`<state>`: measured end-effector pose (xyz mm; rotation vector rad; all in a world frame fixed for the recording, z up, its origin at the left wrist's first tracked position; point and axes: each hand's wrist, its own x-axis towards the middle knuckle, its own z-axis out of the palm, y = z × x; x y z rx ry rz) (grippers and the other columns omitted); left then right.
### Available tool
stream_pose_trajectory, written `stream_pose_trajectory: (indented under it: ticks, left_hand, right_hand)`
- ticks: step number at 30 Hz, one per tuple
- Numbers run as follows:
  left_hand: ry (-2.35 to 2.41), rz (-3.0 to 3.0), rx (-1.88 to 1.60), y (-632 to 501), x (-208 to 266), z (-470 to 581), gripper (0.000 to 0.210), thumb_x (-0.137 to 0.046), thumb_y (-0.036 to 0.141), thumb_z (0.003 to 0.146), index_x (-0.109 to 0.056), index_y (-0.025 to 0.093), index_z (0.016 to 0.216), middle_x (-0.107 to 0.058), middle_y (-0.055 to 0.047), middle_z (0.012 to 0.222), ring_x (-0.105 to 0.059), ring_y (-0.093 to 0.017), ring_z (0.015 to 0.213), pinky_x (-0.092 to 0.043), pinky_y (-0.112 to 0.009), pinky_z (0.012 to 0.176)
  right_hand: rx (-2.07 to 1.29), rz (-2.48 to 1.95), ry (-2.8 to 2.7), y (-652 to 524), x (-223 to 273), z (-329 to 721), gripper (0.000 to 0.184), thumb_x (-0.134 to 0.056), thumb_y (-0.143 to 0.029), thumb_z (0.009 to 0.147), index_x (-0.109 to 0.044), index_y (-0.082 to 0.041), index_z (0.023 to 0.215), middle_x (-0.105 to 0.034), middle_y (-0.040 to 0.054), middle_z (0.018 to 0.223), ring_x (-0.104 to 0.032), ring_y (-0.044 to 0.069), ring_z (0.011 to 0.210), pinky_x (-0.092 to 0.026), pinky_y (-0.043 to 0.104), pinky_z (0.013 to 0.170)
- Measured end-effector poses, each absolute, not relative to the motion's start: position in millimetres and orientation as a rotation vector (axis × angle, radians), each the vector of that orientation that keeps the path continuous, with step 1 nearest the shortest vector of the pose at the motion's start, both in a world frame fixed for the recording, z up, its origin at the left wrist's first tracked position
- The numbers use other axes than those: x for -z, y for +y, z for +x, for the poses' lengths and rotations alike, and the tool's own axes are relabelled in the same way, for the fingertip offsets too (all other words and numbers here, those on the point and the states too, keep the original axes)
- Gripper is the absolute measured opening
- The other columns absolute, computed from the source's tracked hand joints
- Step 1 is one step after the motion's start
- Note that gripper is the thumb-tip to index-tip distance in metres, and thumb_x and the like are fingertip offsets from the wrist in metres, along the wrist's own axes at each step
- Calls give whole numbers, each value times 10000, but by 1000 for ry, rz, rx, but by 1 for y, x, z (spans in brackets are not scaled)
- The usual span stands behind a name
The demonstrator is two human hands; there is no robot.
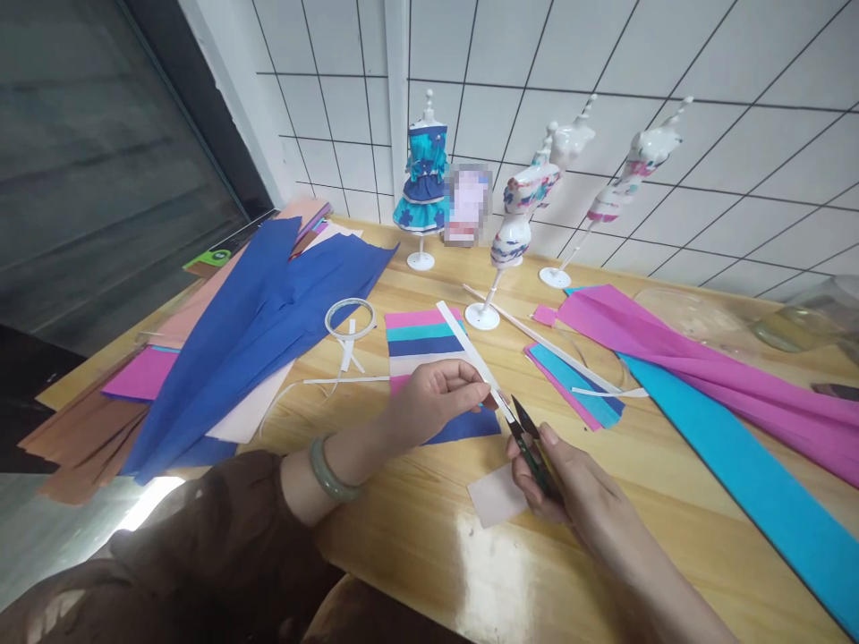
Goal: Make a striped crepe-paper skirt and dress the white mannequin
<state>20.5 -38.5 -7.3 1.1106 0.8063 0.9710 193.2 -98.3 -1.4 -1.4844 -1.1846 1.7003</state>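
Two bare hands are close together over a wooden table (395,528), the left one wearing a pale green bangle (322,465) just behind its grip. The right hand (570,474) has its fingers wrapped around small dark snips (527,429), whose slightly parted blades point forward and left out of that grip. Thumb and fingers of the left hand (443,394) pinch a narrow white strip (463,335) above the table. Its long axis slants: one end points forward and left beyond the pinch, the other comes back and rightward to the blades; whether they touch it, I cannot tell.

Below the right grip lies a pale piece (493,499), partly covered by the hand. Beneath and just beyond the left grip are coloured bands (420,333) in pink, turquoise and dark blue. A tape ring (328,324) sits left of the pinch, near a long blue sheet (268,322); layered strips (577,385) lie to its right, with a pink sheet (644,349) farther out.

Well beyond the pinch stand a clothed dress form (424,156) and, ahead and rightward, three white forms (516,206) before a tiled wall (510,54).
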Motion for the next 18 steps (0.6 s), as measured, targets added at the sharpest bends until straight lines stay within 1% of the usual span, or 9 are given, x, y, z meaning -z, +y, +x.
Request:
stream_pose_trajectory:
  ticks: [5, 13, 18]
  left_hand:
    - [810, 1134, -934, -40, 12, 22, 137, -624, 266, 761, -602, 133, 737, -669, -29, 737, -612, -116, 743, -462, -250, 743]
    - [794, 1160, -925, -42, 19, 23, 175, -612, 301, 777, -591, 128, 779, -682, -56, 822, -620, -128, 786, -465, -267, 770]
    - [775, 1107, -889, -45, 17, 25, 185, -634, 303, 755, -570, 129, 752, -667, -52, 779, -617, -133, 761, -461, -279, 756]
  right_hand:
    - [-1660, -1465, -1193, -99, 3, 191, 495, -373, -638, 825, -540, -173, 788, -407, -42, 527, -266, 71, 425, -146, 226, 423]
    - [-1679, -1492, -1220, -99, 2, 189, 500, -328, -647, 832, -511, -182, 817, -418, -37, 546, -278, 88, 425, -161, 239, 433]
    - [-1604, -1470, -1251, -100, 4, 184, 475, -337, -611, 853, -533, -179, 839, -428, -32, 562, -305, 97, 452, -196, 245, 450]
